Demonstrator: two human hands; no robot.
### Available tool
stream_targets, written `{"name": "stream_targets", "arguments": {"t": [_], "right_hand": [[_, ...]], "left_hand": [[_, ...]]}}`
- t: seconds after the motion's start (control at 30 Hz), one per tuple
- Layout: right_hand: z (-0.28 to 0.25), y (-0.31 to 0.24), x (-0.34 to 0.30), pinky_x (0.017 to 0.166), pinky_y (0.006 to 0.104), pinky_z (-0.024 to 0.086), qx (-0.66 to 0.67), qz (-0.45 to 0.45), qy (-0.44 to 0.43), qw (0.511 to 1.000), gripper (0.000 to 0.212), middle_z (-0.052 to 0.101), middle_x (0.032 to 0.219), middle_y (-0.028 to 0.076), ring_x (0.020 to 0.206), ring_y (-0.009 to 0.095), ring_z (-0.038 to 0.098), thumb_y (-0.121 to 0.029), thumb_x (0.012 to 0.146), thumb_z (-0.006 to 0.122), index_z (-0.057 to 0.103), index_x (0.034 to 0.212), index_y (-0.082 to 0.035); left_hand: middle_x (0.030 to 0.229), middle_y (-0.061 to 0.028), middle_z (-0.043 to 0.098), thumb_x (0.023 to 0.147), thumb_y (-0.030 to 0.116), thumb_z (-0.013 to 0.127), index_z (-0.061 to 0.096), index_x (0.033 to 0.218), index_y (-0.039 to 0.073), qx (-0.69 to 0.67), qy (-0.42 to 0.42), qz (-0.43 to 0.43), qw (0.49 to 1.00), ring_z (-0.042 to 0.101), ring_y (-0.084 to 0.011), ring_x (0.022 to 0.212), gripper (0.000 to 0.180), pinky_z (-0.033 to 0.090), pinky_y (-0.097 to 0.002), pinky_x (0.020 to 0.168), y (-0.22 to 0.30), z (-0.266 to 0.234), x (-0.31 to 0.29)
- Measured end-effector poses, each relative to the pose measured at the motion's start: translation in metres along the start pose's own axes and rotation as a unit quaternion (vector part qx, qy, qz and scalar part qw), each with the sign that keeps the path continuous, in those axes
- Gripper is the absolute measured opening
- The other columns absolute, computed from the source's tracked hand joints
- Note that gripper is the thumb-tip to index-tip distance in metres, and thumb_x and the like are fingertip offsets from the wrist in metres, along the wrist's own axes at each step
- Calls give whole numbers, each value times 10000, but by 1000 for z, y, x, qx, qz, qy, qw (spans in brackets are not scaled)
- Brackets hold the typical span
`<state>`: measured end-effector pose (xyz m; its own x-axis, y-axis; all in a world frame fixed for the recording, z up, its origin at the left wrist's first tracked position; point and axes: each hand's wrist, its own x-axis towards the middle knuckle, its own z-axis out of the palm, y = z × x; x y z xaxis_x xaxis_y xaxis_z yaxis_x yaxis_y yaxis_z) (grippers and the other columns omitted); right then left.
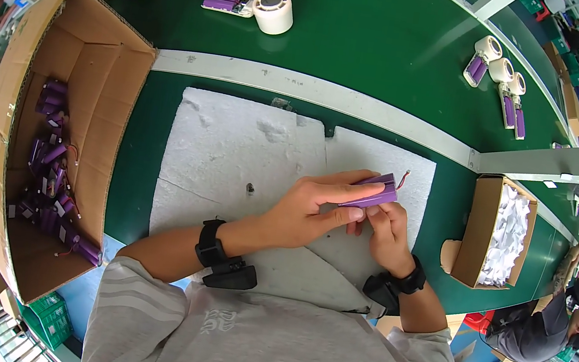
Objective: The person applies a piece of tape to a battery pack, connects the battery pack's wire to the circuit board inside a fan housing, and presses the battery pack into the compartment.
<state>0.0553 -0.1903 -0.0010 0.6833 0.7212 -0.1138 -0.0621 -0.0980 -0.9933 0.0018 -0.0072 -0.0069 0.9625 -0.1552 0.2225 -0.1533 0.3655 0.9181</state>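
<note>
A purple battery pack (381,189) with a short red lead ending in a small white connector is held above the white foam sheet (234,151). My left hand (316,203) grips it from the left, index finger stretched along its top and thumb along its near side. From below, my right hand (389,232) pinches at the pack's near edge with bent fingers. What its fingertips do under the pack is partly hidden. Both wrists wear black straps with a dark block.
On the left, an open cardboard box (6,141) holds several purple packs. A smaller box (474,229) of white pieces stands right. Across a metal rail (316,93), white round fan-like units (274,13) lie on the green belt. A person (543,328) sits at far right.
</note>
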Motion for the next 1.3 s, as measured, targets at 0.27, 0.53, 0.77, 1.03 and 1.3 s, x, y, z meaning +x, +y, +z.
{"name": "stream_targets", "arguments": {"t": [0.27, 0.53, 0.77, 1.03, 1.3], "right_hand": [[-1, -9, 3, 587, 251, 458, -34, -40, -32, 998, 338, 612, 744, 63, 647, 121, 572, -255, 1015, 367, 576, 1024, 9], [3, -11, 3, 598, 242, 454, -33, -23, -21, 999, 331, 606, 734, 51, 643, 112, 561, -268, 1018, 373, 564, 1041, 1], [3, -13, 5, 581, 250, 447, 10, -18, 3, 1000, 264, 597, 704, 45, 620, 109, 531, -200, 997, 398, 566, 932, -7], [2, -12, 1, 587, 251, 446, 57, 8, 3, 998, 228, 578, 692, 36, 623, 104, 528, -134, 973, 381, 555, 906, -1], [-2, -12, 5, 543, 244, 435, 34, -18, -20, 999, 261, 584, 675, 35, 586, 99, 540, -200, 995, 403, 570, 939, -7]], "left_hand": [[1319, -152, 485, 946, 36, 515, 490, 1337, 37, -63, -5, 16, 998, 592, -162, 795, 391, 515, -291, 700, -2, 1, 1], [1364, -177, 442, 954, 29, 497, 444, 1380, 79, -72, -34, -7, 997, 595, -204, 889, 432, 519, -321, 747, -1, -5, -1], [1396, -179, 409, 949, 28, 505, 451, 1375, 76, -70, -32, -17, 997, 600, -207, 898, 432, 522, -328, 766, -5, -5, 3], [1369, -174, 444, 937, 30, 532, 493, 1345, 76, -43, -18, -21, 999, 612, -201, 859, 413, 530, -314, 730, -1, 2, 3], [1347, -150, 461, 944, 29, 517, 444, 1378, 66, -86, -9, -49, 995, 605, -206, 861, 442, 526, -330, 755, 0, 0, 1]]}}
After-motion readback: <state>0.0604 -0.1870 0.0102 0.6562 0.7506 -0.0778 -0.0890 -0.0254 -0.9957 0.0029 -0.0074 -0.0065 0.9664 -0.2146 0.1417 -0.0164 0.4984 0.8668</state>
